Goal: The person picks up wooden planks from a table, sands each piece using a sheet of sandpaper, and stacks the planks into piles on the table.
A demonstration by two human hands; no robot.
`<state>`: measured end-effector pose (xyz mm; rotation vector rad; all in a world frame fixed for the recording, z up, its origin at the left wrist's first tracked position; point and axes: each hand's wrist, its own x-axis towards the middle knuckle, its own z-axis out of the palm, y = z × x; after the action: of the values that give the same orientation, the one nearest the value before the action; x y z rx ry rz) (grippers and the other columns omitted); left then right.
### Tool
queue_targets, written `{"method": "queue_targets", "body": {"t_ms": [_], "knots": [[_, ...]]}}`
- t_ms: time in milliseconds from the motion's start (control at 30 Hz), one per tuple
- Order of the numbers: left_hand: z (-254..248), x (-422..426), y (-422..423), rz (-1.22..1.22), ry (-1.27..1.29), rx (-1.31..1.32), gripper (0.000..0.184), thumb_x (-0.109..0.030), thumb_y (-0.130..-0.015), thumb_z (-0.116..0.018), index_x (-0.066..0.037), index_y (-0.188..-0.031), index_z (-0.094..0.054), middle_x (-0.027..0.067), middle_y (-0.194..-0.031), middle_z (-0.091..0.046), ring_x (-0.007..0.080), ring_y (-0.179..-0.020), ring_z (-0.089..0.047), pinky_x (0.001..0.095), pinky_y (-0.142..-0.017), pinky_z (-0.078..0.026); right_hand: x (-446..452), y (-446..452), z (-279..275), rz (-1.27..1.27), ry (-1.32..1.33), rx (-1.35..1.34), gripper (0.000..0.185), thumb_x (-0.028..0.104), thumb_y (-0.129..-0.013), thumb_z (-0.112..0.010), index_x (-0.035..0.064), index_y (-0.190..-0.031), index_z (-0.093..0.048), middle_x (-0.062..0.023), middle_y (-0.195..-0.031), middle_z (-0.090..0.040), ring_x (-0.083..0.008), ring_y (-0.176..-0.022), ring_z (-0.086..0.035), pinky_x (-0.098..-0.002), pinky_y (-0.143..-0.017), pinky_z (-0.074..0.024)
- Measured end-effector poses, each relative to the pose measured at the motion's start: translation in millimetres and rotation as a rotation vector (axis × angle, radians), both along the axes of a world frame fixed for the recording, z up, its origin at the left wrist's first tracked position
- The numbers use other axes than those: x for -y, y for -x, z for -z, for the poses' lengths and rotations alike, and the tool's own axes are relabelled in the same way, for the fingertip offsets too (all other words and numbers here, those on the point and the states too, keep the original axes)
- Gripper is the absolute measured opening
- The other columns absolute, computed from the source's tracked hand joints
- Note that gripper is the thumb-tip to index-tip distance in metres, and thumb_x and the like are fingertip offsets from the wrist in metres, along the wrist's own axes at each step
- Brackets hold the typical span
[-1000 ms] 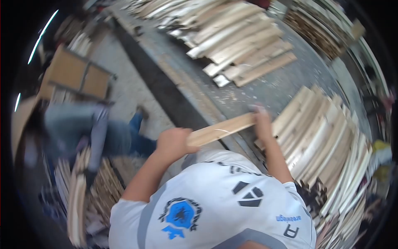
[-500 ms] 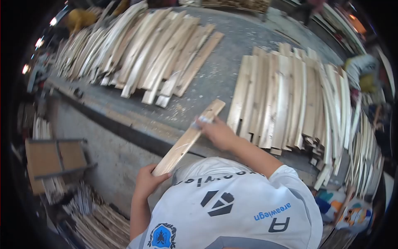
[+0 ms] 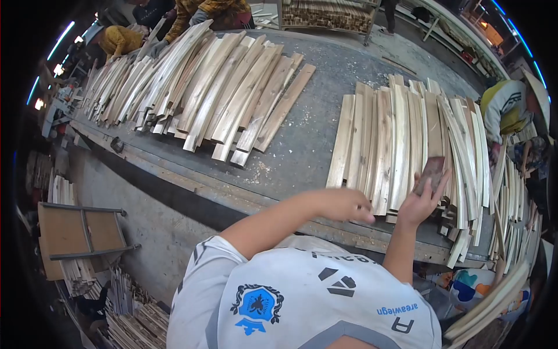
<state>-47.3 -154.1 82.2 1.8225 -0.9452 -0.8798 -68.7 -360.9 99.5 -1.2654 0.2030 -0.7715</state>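
**Operator:** State the surroundings, largest item first.

**Inspector:** The worktable [image 3: 317,136] extends beyond the grip and to its left. Its surface is grey, with wood shavings near the front edge.

**Operator:** Stock on the table?

**Inspector:** Two rows of planks. The left row [image 3: 221,93], the longer one, lies well to the left of the grip and farther forward. The right row [image 3: 378,139] lies just beyond the grip; its near end is beside the right hand [image 3: 423,200].

**Operator:** Other items?

**Inspector:** A framed panel [image 3: 63,232] stands on the floor, far left of the grip. Another person's grey sleeve [image 3: 504,110] is to the right and beyond.

**Operator:** State of each hand?

**Inspector:** Right: clamped on the dark brown piece [image 3: 432,173], thumb and fingers about its near end. Left hand [image 3: 343,206]: just left of the grip, fingers curled; contents cannot be determined.

**Operator:** Position of the piece?

**Inspector:** In the right hand, tilted, its far end projecting past the fingers.
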Motion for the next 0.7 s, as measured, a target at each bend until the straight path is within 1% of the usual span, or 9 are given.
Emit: {"method": "queue_targets", "body": {"t_ms": [33, 100, 167, 267, 367, 467, 567, 633, 700], "knots": [[8, -22, -10, -0.196, -0.054, -0.064, 0.064, -0.053, -0.088, -0.059, -0.002, -0.126, -0.058, 0.0196, -0.128, -0.058, 0.0351, -0.119, -0.054, 0.0421, -0.101, -0.042, 2, 6, 3, 0.031, 0.007, -0.061, 0.057, -0.002, -0.097, -0.036, 0.0047, -0.152, -0.022, -0.0159, -0.155, -0.026, -0.028, -0.141, -0.031, -0.0373, -0.102, -0.04], [30, -87, -38, -0.609, -0.24, 0.296, 0.057, -0.044, -0.088, -0.062, -0.003, -0.127, -0.057, 0.0191, -0.129, -0.057, 0.0356, -0.12, -0.054, 0.0434, -0.101, -0.042, 7, 19, 18, 0.034, 0.161, -0.172, 0.062, -0.006, -0.092, -0.034, 0.004, -0.152, -0.022, -0.016, -0.155, -0.029, -0.0274, -0.142, -0.03, -0.0344, -0.103, -0.0371], [30, -156, -64, -1.029, -0.54, 0.397, 0.046, -0.032, -0.084, -0.066, 0.0, -0.117, -0.06, 0.0208, -0.113, -0.063, 0.0371, -0.11, -0.057, 0.0475, -0.094, -0.045, 7, 29, 29, 0.051, 0.242, -0.258, 0.067, -0.009, -0.087, -0.033, 0.0024, -0.152, -0.021, -0.0168, -0.154, -0.031, -0.027, -0.143, -0.029, -0.0315, -0.103, -0.0338], [100, -238, -94, -1.206, -0.967, 0.808, 0.058, -0.031, -0.078, -0.071, -0.002, -0.124, -0.053, 0.0135, -0.121, -0.056, 0.0337, -0.112, -0.053, 0.045, -0.091, -0.046, -2, 34, 44, 0.053, 0.13, -0.307, 0.065, -0.007, -0.088, -0.036, 0.0053, -0.151, -0.026, -0.0126, -0.156, -0.028, -0.0226, -0.139, -0.035, -0.0306, -0.099, -0.0379], [126, -247, -108, -1.153, -1.145, 0.823, 0.061, -0.027, -0.073, -0.075, -0.003, -0.124, -0.05, 0.015, -0.123, -0.052, 0.0322, -0.114, -0.051, 0.0446, -0.093, -0.046, -34, 24, 40, 0.022, 0.108, -0.328, 0.068, -0.01, -0.085, -0.037, 0.0021, -0.151, -0.025, -0.015, -0.153, -0.033, -0.0248, -0.142, -0.031, -0.032, -0.106, -0.0326], [110, -251, -100, -1.169, -0.923, 0.737, 0.057, -0.02, -0.07, -0.078, -0.001, -0.117, -0.052, 0.0177, -0.121, -0.052, 0.0331, -0.111, -0.051, 0.0436, -0.093, -0.046, -70, 11, 36, -0.035, 0.19, -0.312, 0.068, -0.012, -0.084, -0.036, 0.001, -0.15, -0.026, -0.0148, -0.152, -0.036, -0.0245, -0.142, -0.031, -0.0337, -0.11, -0.0294], [92, -273, -90, -0.919, -0.643, 0.557, 0.045, -0.02, -0.067, -0.077, 0.005, -0.1, -0.058, 0.0243, -0.099, -0.061, 0.039, -0.094, -0.06, 0.0454, -0.086, -0.05, -94, 7, 39, -0.105, 0.292, -0.277, 0.073, -0.013, -0.081, -0.034, 0.0024, -0.151, -0.025, -0.0136, -0.153, -0.034, -0.024, -0.143, -0.03, -0.0331, -0.111, -0.0287], [93, -282, -68, -0.94, -0.015, -0.068, 0.044, -0.009, -0.08, -0.059, 0.006, -0.12, -0.05, 0.0156, -0.106, -0.062, 0.0247, -0.093, -0.065, 0.037, -0.079, -0.053, -102, 8, 45, -0.131, 0.368, -0.281, 0.077, -0.017, -0.074, -0.032, 0.0003, -0.15, -0.027, -0.0148, -0.152, -0.035, -0.0225, -0.143, -0.03, -0.0322, -0.115, -0.0235], [67, -267, -34, -0.885, 0.188, -0.54, 0.048, -0.003, -0.085, -0.05, 0.0, -0.132, -0.038, 0.0139, -0.101, -0.061, 0.0249, -0.079, -0.067, 0.0346, -0.068, -0.057, -111, 9, 51, -0.152, 0.42, -0.291, 0.08, -0.018, -0.072, -0.03, -0.0005, -0.149, -0.027, -0.0156, -0.152, -0.036, -0.0217, -0.142, -0.031, -0.0322, -0.117, -0.0208]]}}
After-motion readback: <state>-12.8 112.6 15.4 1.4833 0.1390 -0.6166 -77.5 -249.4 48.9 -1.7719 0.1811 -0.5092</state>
